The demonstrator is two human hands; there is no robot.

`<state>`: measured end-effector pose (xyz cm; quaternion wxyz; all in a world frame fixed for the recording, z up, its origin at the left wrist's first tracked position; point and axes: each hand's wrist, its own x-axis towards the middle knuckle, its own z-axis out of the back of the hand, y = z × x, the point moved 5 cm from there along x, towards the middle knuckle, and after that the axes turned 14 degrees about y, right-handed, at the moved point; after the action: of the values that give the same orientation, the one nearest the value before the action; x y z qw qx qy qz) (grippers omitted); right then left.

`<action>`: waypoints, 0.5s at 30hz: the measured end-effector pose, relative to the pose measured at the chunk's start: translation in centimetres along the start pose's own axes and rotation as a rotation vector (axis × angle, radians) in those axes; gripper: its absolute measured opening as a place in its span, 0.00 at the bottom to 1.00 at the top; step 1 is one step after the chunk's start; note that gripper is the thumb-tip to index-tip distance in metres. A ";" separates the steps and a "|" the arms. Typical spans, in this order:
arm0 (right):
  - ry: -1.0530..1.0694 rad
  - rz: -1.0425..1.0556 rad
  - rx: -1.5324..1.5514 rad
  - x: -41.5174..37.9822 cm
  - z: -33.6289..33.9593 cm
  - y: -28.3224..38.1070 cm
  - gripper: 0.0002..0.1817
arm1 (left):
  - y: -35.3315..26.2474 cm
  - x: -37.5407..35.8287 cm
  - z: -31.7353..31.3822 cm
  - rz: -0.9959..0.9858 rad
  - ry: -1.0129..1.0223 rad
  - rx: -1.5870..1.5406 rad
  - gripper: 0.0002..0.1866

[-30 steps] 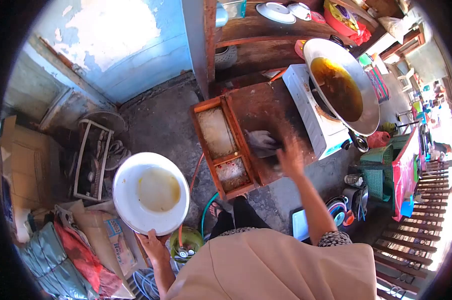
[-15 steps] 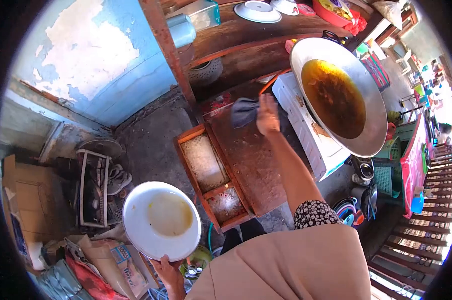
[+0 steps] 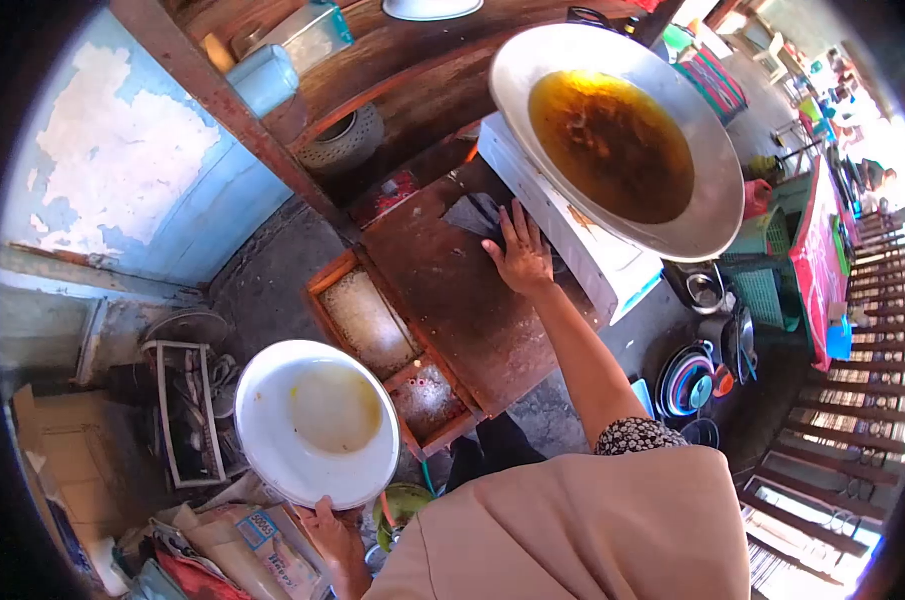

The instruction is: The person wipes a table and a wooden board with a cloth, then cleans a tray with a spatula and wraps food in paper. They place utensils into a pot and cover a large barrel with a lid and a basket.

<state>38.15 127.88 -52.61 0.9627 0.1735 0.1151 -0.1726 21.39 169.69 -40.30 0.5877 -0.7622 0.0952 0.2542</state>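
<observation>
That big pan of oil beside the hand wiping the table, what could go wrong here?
The right hand presses a cloth close to the oil-filled wok; a bump could slosh oil onto it. The left hand grips the white bowl by its rim only, so it might tip.

Wooden table [image 3: 453, 300]: grey cloth [image 3: 478, 215], white stove [image 3: 558, 225] on top; tray [image 3: 388, 345] at its left edge.

Bright daylight from right, overexposed there; fisheye distortion, dark vignette corners, sharp centre.
</observation>
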 end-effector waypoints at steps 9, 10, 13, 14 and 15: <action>-0.073 -0.093 0.024 -11.7 -0.8 -3.8 0.32 | -0.5 -1.9 1.9 -0.006 0.069 0.040 0.29; -0.101 -0.074 0.049 -12.6 -0.9 -3.8 0.30 | -0.4 -2.1 2.6 -0.007 0.064 0.041 0.29; -0.221 0.043 0.067 -15.5 -2.5 -2.9 0.25 | -0.1 -2.8 4.1 -0.029 0.041 0.040 0.29; -0.228 0.094 0.060 -16.7 -3.5 -1.9 0.20 | -0.2 -3.0 4.3 -0.032 0.036 0.058 0.29; -0.228 0.181 0.095 -18.4 -4.0 -0.1 0.15 | -0.3 -3.1 4.4 -0.036 0.031 0.074 0.29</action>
<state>20.62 134.62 -51.08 0.9719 0.2078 -0.0194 -0.1089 17.67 173.48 -39.31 0.6183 -0.7454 0.1000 0.2280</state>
